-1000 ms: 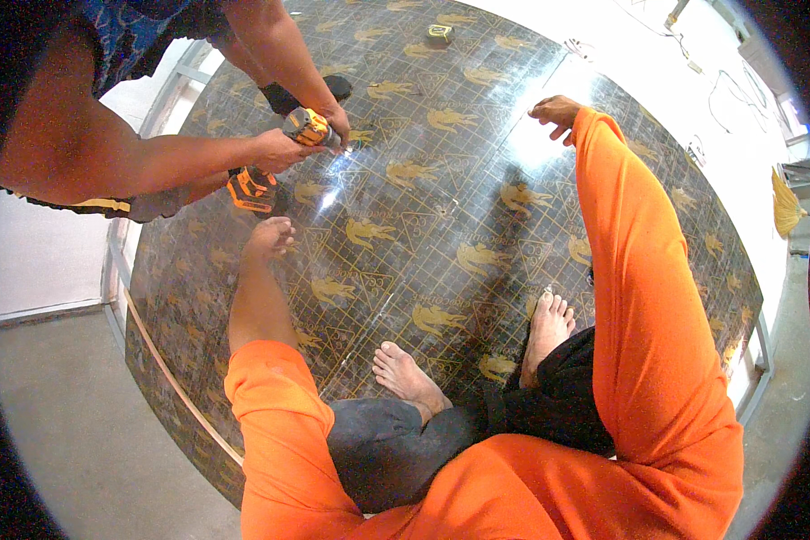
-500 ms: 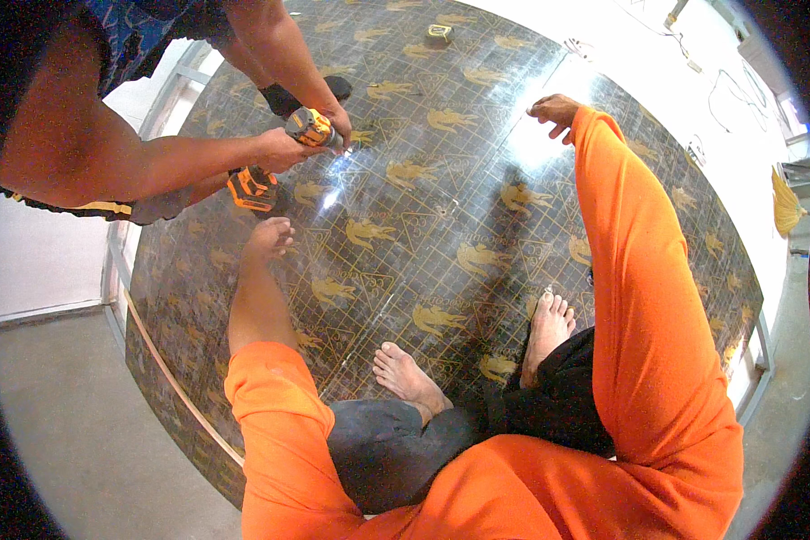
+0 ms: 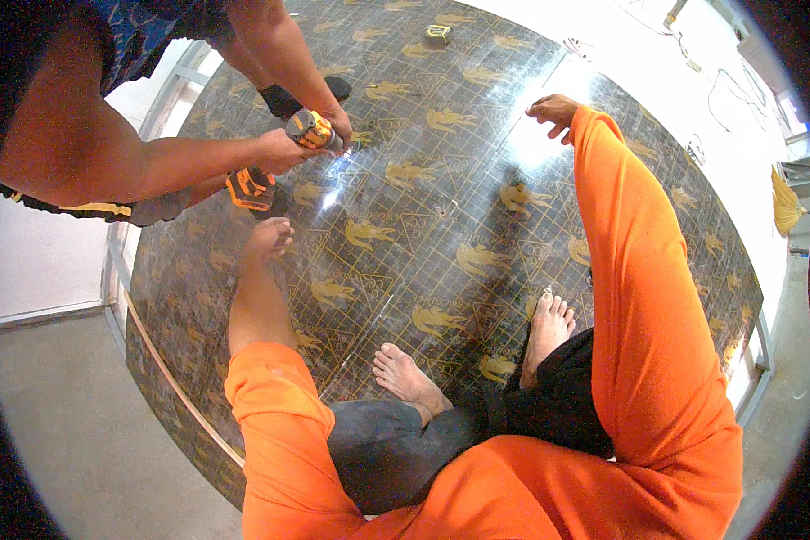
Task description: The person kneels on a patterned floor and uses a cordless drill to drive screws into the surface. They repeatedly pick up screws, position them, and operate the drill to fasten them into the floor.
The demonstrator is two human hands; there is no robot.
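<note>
My left hand rests on the dark film-faced plywood board, just below the battery end of a co-worker's drill. Its fingers look slightly bent and apart, with nothing seen in them. Farther off on the right, my right hand leans on the same board beside a bright glare, fingers spread and holding nothing. At upper left, a co-worker's hand grips the yellow-and-black cordless drill. That person's other hand is at the drill's front, where its lamp lights the board; the tip is hard to make out.
My bare feet stand on the board. A tape measure lies near its far edge. White panelling with cables borders the far right. A yellow broom is at the right. Grey floor lies beyond the left edge.
</note>
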